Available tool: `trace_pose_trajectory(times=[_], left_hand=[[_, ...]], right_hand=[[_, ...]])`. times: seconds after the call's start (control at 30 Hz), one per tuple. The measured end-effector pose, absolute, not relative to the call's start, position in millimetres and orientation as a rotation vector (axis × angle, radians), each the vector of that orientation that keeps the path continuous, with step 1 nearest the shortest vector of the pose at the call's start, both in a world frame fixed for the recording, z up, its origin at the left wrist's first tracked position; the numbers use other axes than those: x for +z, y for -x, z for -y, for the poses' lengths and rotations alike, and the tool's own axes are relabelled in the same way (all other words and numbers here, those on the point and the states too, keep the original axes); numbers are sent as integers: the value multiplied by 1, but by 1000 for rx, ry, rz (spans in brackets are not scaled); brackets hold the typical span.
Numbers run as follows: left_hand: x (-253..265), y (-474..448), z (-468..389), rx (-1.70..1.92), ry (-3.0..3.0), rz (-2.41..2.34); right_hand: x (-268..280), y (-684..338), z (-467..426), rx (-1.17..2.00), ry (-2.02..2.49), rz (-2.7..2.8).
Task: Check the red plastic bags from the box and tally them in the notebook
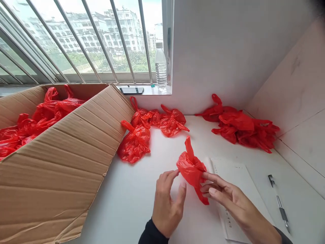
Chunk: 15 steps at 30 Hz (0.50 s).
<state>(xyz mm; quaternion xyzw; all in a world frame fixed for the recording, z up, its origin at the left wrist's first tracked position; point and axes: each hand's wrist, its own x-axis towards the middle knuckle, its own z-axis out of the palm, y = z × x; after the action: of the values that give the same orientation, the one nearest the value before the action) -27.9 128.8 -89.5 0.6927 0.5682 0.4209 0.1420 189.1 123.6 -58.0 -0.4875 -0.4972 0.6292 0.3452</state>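
Observation:
A knotted red plastic bag (190,167) is between my two hands above the white table, one handle end pointing up and another hanging down. My left hand (169,200) is open, its thumb and fingers apart, the index fingertip at the bag's left edge. On the other side my right hand (228,200) has its fingers on the bag's right edge, the thumb close below them. What is inside the bag is hidden. Beyond the hands, several more knotted red bags (172,123) lie along the wall beside the cardboard box.
A cardboard box (63,145) full of red bags stands at left. A heap of red bags (238,125) lies at the back right. Paper (241,203) and a pen (281,210) with its cap lie at right. A phone (132,90) and bottle (160,67) are on the windowsill.

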Motion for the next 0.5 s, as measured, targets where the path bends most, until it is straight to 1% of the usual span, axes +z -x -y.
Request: trace_pose_trajectory(times=[0.1, 0.2, 0.5], left_hand=[[-85, 0, -104, 1136, -1724, -1499], [-78, -8, -93, 1124, -1581, -1503], [-46, 6, -76, 1040, -1396, -1275]], right_hand=[[-55, -185, -97, 1696, 1263, 1296], [-54, -185, -80, 1725, 1277, 1312], [-57, -193, -77, 1567, 1320, 1438]])
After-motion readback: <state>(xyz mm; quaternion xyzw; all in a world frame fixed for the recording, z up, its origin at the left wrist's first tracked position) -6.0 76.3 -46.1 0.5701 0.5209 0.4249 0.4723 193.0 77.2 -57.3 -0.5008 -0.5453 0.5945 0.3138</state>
